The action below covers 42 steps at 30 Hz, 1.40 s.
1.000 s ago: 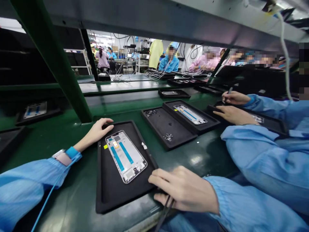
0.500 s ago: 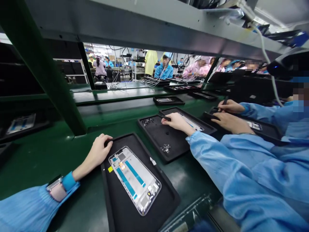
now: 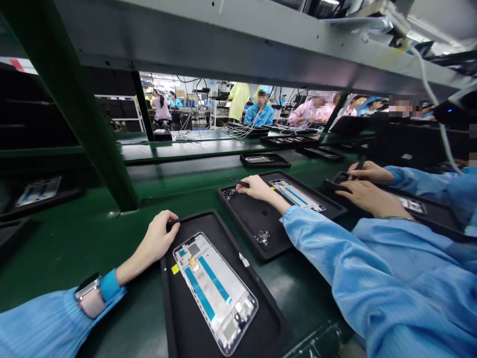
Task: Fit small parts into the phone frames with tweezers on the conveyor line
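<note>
Right grip closed on black tweezers [image 3: 238, 181] at the screw tray [image 3: 257, 243].
From here I see the right grip [image 3: 259, 188] with the tips just beside the small screws [image 3: 231, 194]; the left grip [image 3: 158, 243], curled at the corner of the lower tray [image 3: 177, 313], may hold something, I cannot tell, and a phone frame [image 3: 214, 293] lies in that tray below it.

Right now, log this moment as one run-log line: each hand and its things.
left hand: on black tray rim, beside metal phone frame | right hand: holding black tweezers over dark screws in second black tray
</note>
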Tool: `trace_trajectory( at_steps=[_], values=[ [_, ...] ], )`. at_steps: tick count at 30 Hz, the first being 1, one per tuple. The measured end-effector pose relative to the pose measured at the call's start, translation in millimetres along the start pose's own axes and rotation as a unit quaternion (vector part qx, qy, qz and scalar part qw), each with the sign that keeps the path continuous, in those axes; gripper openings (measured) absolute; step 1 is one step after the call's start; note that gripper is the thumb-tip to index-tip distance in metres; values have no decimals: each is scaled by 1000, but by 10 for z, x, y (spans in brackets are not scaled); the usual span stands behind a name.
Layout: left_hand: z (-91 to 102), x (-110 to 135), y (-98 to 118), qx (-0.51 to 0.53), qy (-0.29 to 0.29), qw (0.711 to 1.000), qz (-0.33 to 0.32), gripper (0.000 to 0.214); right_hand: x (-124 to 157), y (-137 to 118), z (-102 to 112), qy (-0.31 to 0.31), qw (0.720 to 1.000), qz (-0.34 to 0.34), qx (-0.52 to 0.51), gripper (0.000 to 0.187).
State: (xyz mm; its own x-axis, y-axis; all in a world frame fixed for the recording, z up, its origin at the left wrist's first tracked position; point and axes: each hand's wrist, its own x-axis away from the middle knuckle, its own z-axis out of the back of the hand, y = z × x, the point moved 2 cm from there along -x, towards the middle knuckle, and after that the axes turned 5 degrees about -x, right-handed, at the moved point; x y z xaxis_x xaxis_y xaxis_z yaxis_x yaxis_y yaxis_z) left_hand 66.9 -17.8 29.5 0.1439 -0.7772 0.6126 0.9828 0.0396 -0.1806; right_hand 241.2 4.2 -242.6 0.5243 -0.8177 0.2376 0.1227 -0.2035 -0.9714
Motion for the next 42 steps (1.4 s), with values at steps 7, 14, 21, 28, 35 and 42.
trace_trajectory(
  at_steps=[7, 14, 21, 28, 35, 42],
  values=[
    [-21, 15, -20, 10, -7, 1000, 7, 18, 76, -29, -167, 34, 999, 26, -22, 15],
    [-22, 20, -15, 20, -7, 1000, 9, 18, 105, 14, -196, 40, 998, 40, -25, 15],
    [-13, 20, 0, 20, -1, 1000, 5, 18, 118, 6, -208, 34, 999, 40, 7, 15],
    [-6, 23, 15, 24, -4, 1000, 11, 20, 153, -68, -157, 37, 999, 35, -8, 16],
    [49, 82, 49, 9, 67, 997, -37, 14, 146, -452, 59, 59, 992, 55, -97, 17],
    [256, 520, 299, -54, 55, 981, -179, 9, 489, -1411, -464, -183, 875, 48, -445, 19]
  ],
)
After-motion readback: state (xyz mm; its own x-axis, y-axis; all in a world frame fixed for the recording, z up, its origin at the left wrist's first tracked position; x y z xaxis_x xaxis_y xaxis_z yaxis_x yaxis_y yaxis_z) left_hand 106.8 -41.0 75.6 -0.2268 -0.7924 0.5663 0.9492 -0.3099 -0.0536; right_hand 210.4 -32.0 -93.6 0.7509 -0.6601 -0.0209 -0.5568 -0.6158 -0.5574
